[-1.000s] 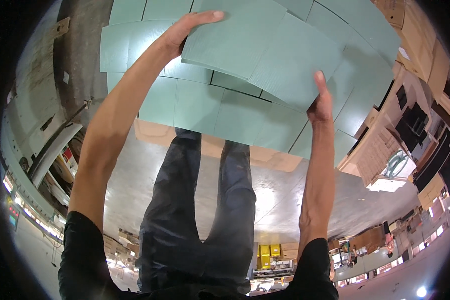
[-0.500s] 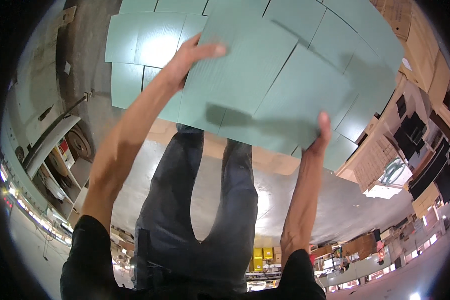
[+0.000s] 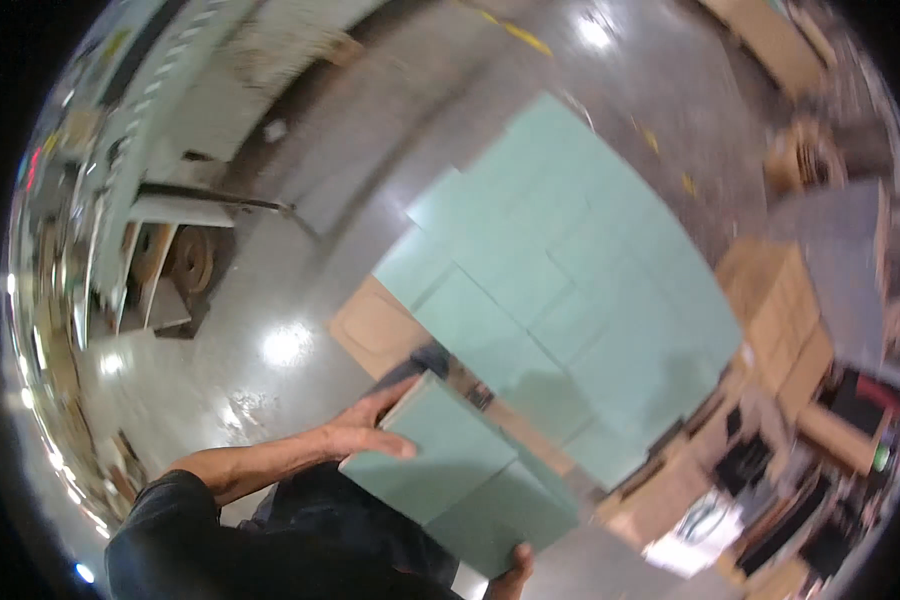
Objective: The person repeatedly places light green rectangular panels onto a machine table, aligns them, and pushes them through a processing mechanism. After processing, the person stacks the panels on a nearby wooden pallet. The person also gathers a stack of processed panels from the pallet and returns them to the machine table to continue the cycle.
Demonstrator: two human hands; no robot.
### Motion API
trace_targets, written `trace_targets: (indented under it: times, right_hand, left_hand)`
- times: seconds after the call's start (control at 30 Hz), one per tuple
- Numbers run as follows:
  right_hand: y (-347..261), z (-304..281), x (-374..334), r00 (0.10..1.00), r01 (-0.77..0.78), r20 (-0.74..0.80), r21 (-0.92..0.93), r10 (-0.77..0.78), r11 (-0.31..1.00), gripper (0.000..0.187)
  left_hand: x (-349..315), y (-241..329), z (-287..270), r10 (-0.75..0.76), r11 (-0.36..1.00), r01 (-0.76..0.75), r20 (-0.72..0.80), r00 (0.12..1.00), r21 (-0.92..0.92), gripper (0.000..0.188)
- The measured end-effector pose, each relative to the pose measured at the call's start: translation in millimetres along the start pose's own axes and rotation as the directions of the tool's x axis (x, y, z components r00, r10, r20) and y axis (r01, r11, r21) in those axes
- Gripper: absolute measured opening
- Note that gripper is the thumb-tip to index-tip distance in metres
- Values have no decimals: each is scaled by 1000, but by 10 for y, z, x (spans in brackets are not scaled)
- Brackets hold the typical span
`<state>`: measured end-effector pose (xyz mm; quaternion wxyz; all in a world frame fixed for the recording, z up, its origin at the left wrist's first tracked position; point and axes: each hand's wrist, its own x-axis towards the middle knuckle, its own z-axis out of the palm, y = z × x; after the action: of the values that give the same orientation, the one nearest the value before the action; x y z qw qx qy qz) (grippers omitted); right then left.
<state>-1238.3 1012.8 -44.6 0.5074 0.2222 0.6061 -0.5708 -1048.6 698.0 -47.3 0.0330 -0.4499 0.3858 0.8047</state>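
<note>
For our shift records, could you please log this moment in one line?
left hand: holds flat pale-green rectangular boards; right hand: holds their opposite end; beyond them: wide layer of matching boards

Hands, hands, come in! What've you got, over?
Left hand, right hand: gripping green panels at opposite ends. Panels close to body. Larger green panel layer beyond. Nothing seen blocking the hands.
</note>
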Motion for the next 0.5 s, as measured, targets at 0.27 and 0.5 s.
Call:
trace_targets:
  times: [0.27,0.5]
  right_hand:
    - [50,724,-248,924,128,381,-248,-25,960,87]
    - [50,1097,-753,797,214,602,-366,55,906,86]
  left_hand:
    - [-1784,-172,47,312,921,-358,-260,914,-154,107]
    - [-3002,-800,294,338,847,-482,-473,814,-225,112]
